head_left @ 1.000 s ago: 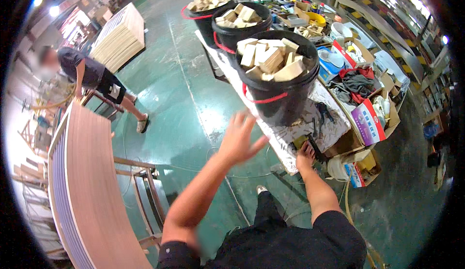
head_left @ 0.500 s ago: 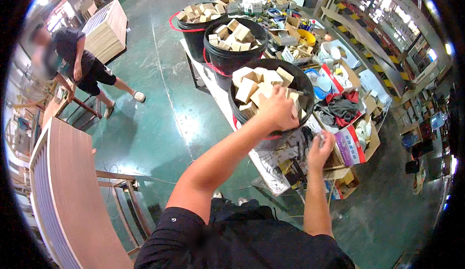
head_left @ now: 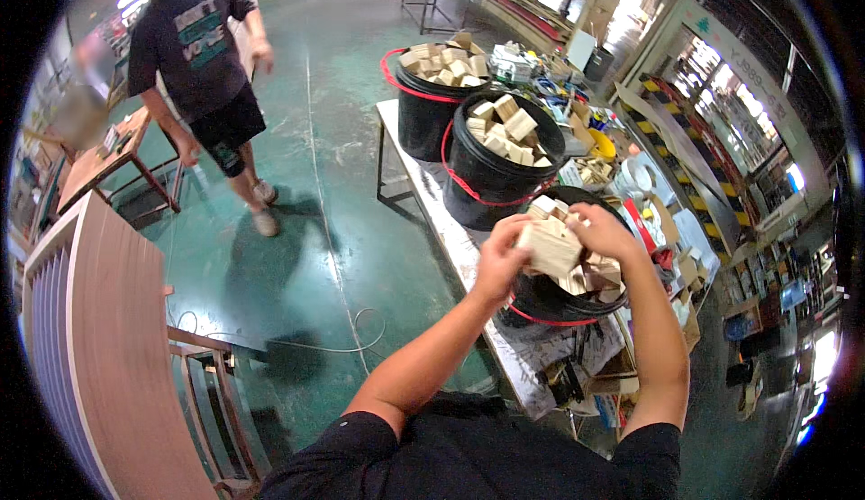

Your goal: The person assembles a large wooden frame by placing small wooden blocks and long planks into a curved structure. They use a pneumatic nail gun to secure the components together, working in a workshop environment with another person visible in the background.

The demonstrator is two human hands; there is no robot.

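My left hand (head_left: 502, 261) grips a pale wooden block (head_left: 552, 250) by its left end, above the nearest black bucket (head_left: 532, 306). At the block's right end, the bent fingers of my right hand (head_left: 605, 232) close against it; their exact contact is partly hidden. More wooden blocks (head_left: 602, 272) fill that bucket beneath my hands. Behind it stands a middle black bucket (head_left: 478, 180) with a red handle, heaped with similar blocks (head_left: 506, 131). A farther black bucket (head_left: 419, 122) also holds blocks (head_left: 446, 65).
The buckets stand on a long white table (head_left: 432, 221), its right side cluttered with boxes, tools and a yellow bowl (head_left: 602, 145). A person (head_left: 203, 59) stands on the green floor at left. Nearer are a wooden panel piece (head_left: 126, 347) and a wooden stand (head_left: 203, 392).
My left hand has lifted a block out of the nearest bucket. My right hand has come up to the block. The view has shifted, and the person at left appears nearer and upright.
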